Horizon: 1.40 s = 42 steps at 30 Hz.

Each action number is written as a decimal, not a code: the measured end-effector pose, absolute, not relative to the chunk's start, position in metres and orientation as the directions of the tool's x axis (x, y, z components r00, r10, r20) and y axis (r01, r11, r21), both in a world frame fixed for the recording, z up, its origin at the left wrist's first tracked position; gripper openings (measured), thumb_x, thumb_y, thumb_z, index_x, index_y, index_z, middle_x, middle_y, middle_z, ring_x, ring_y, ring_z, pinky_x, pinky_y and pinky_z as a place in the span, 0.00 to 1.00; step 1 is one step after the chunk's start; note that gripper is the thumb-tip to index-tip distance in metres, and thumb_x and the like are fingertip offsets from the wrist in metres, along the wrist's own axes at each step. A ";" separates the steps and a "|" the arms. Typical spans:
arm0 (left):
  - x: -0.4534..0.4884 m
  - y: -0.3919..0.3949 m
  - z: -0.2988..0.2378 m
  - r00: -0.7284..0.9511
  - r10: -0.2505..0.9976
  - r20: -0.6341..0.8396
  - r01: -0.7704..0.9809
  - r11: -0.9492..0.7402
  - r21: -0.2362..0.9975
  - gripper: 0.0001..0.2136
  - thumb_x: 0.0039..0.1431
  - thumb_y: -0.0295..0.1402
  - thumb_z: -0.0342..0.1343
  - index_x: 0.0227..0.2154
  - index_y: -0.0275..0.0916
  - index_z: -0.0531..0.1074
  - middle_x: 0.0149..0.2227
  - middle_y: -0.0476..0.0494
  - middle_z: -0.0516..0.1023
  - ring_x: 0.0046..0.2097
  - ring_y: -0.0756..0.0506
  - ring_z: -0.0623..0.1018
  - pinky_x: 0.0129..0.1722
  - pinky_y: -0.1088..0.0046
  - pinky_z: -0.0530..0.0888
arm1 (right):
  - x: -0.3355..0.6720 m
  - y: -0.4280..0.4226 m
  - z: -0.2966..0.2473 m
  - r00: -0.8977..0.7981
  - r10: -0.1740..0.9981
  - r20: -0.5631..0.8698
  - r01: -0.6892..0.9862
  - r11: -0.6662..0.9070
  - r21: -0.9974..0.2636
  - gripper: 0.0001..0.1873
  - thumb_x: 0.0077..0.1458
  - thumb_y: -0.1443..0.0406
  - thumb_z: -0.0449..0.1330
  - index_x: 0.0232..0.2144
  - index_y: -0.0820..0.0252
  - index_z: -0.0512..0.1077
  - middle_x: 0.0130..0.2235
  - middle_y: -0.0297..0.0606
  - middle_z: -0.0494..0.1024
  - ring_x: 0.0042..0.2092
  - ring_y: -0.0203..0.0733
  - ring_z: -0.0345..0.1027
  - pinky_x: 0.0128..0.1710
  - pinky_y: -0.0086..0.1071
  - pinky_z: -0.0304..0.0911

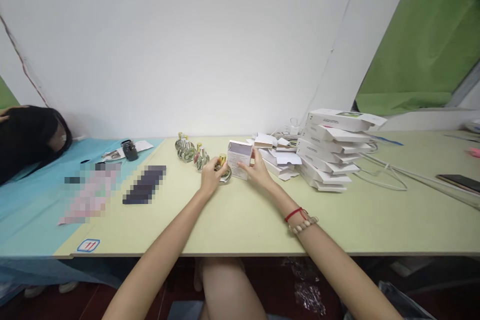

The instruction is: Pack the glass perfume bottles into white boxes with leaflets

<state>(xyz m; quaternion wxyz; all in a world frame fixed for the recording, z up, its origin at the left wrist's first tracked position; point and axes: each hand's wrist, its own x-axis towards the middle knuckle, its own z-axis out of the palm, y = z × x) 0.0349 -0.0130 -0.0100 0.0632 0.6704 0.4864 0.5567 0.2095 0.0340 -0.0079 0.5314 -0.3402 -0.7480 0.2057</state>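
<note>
My left hand (212, 176) is closed round a glass perfume bottle (225, 175) with a gold cap, just above the table or on it; I cannot tell which. Close beside it, my right hand (258, 171) grips a small white carton (238, 156) by its right side. The carton stands upright with its top open, and fine print covers the side facing me. Left of my hands, several more perfume bottles (187, 151) with gold and silver caps form a slanting row. Part of the held bottle is hidden by my fingers.
White flat boxes (326, 152) are stacked high on the right, beside a loose heap of small white cartons (279, 157). Cables (393, 180) and a phone (459, 182) lie farther right. A dark jar (129, 150) stands on the blue cloth (30, 215). At far left a person (30, 135) leans down.
</note>
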 end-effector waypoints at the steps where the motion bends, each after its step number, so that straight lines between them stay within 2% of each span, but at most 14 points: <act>1: 0.039 -0.013 -0.013 -0.046 0.740 0.671 0.560 -0.537 0.631 0.13 0.54 0.42 0.48 0.22 0.38 0.62 0.21 0.54 0.60 0.25 0.53 0.61 0.26 0.78 0.58 | 0.210 0.034 -0.007 -0.201 0.736 0.647 0.259 0.677 -0.689 0.39 0.45 0.58 0.59 0.57 0.56 0.47 0.52 0.48 0.60 0.51 0.47 0.58 0.39 0.41 0.67; 4: 0.048 -0.013 -0.016 0.044 0.765 0.643 0.472 -0.583 0.661 0.13 0.54 0.42 0.49 0.23 0.38 0.62 0.21 0.54 0.60 0.25 0.53 0.61 0.26 0.79 0.59 | 0.209 0.031 -0.004 -0.225 0.748 0.625 0.197 0.663 -0.722 0.38 0.46 0.59 0.58 0.57 0.55 0.46 0.53 0.48 0.60 0.51 0.46 0.59 0.41 0.40 0.67; 7: 0.052 -0.015 -0.013 0.052 0.762 0.646 0.446 -0.596 0.667 0.11 0.56 0.42 0.46 0.29 0.38 0.64 0.26 0.51 0.65 0.29 0.51 0.65 0.30 0.77 0.63 | 0.208 0.028 -0.002 -0.283 0.741 0.609 0.155 0.662 -0.733 0.34 0.49 0.59 0.56 0.56 0.54 0.48 0.53 0.47 0.60 0.51 0.45 0.60 0.41 0.40 0.67; 11: 0.037 -0.014 -0.003 -0.223 0.625 0.748 0.679 -0.451 0.579 0.12 0.58 0.38 0.43 0.41 0.39 0.64 0.38 0.42 0.69 0.42 0.45 0.68 0.45 0.66 0.62 | 0.207 0.027 -0.001 -0.307 0.746 0.592 0.130 0.648 -0.750 0.32 0.50 0.58 0.55 0.55 0.54 0.50 0.53 0.46 0.61 0.49 0.45 0.62 0.41 0.40 0.67; 13: 0.023 -0.011 -0.001 -0.332 0.537 0.776 0.787 -0.295 0.541 0.17 0.53 0.37 0.50 0.46 0.39 0.61 0.45 0.38 0.66 0.50 0.41 0.64 0.50 0.61 0.58 | 0.207 0.027 -0.001 -0.303 0.754 0.583 0.142 0.640 -0.755 0.32 0.49 0.57 0.56 0.55 0.54 0.50 0.52 0.46 0.62 0.49 0.45 0.62 0.40 0.40 0.68; 15: 0.009 -0.004 -0.005 -0.365 0.538 0.760 0.818 -0.204 0.538 0.27 0.48 0.37 0.55 0.52 0.40 0.55 0.53 0.36 0.60 0.55 0.38 0.59 0.53 0.59 0.56 | 0.207 0.027 -0.001 -0.305 0.761 0.572 0.155 0.632 -0.759 0.33 0.49 0.57 0.56 0.55 0.54 0.50 0.50 0.46 0.64 0.48 0.46 0.63 0.39 0.40 0.68; 17: -0.002 0.005 -0.014 -0.432 0.577 0.693 0.787 -0.134 0.602 0.36 0.42 0.36 0.60 0.55 0.39 0.49 0.57 0.34 0.55 0.58 0.37 0.55 0.54 0.57 0.56 | 0.207 0.027 -0.002 -0.298 0.768 0.567 0.167 0.627 -0.761 0.33 0.49 0.57 0.56 0.55 0.55 0.51 0.49 0.46 0.65 0.48 0.46 0.63 0.38 0.40 0.69; 19: -0.010 0.016 -0.023 -0.497 0.629 0.597 0.712 -0.098 0.696 0.41 0.39 0.37 0.62 0.55 0.39 0.46 0.57 0.33 0.55 0.58 0.38 0.56 0.54 0.57 0.57 | 0.206 0.026 -0.002 -0.283 0.773 0.568 0.179 0.624 -0.760 0.33 0.48 0.57 0.56 0.55 0.55 0.51 0.48 0.46 0.65 0.47 0.46 0.63 0.38 0.41 0.69; 22: -0.018 0.032 -0.031 -0.511 0.745 0.429 0.567 -0.083 0.820 0.37 0.38 0.38 0.62 0.53 0.40 0.51 0.52 0.37 0.65 0.53 0.40 0.66 0.51 0.60 0.62 | 0.204 0.025 -0.003 -0.285 0.773 0.567 0.184 0.625 -0.759 0.33 0.48 0.57 0.56 0.55 0.54 0.51 0.48 0.46 0.66 0.47 0.46 0.64 0.37 0.41 0.69; 26: -0.026 0.045 -0.033 -0.475 0.804 0.358 0.515 -0.076 0.854 0.28 0.37 0.36 0.63 0.44 0.42 0.62 0.44 0.44 0.72 0.46 0.43 0.72 0.48 0.64 0.65 | 0.202 0.024 -0.002 -0.323 0.772 0.548 0.213 0.623 -0.752 0.32 0.48 0.58 0.56 0.55 0.52 0.51 0.50 0.45 0.65 0.46 0.46 0.65 0.35 0.39 0.69; 29: -0.029 0.046 -0.033 -0.504 0.792 0.345 0.506 -0.053 0.861 0.26 0.36 0.38 0.63 0.42 0.42 0.63 0.42 0.45 0.73 0.44 0.43 0.73 0.47 0.63 0.65 | 0.202 0.025 -0.003 -0.322 0.769 0.551 0.258 0.632 -0.731 0.32 0.48 0.58 0.56 0.55 0.52 0.51 0.52 0.46 0.62 0.45 0.46 0.65 0.32 0.37 0.69; 36: -0.038 0.028 -0.029 -0.528 0.689 0.496 0.703 0.028 0.710 0.26 0.38 0.47 0.61 0.41 0.42 0.65 0.43 0.41 0.69 0.48 0.38 0.68 0.48 0.55 0.62 | 0.205 0.024 0.000 -0.306 0.724 0.618 0.297 0.689 -0.661 0.31 0.48 0.60 0.57 0.54 0.55 0.54 0.51 0.46 0.64 0.46 0.46 0.64 0.37 0.40 0.67; 39: -0.035 0.016 -0.020 -0.539 0.626 0.563 0.750 0.053 0.659 0.30 0.41 0.45 0.60 0.47 0.40 0.61 0.46 0.36 0.64 0.49 0.37 0.66 0.46 0.57 0.64 | 0.206 0.023 0.001 -0.316 0.731 0.605 0.286 0.681 -0.674 0.31 0.48 0.60 0.57 0.54 0.56 0.54 0.48 0.46 0.66 0.46 0.47 0.64 0.38 0.41 0.67; 42: -0.016 0.003 -0.006 -0.492 0.568 0.660 0.799 -0.006 0.601 0.35 0.44 0.42 0.59 0.54 0.40 0.53 0.53 0.34 0.56 0.55 0.37 0.59 0.53 0.56 0.57 | 0.205 0.024 0.001 -0.351 0.743 0.570 0.246 0.661 -0.709 0.32 0.48 0.60 0.57 0.55 0.55 0.53 0.49 0.46 0.65 0.47 0.47 0.64 0.39 0.42 0.67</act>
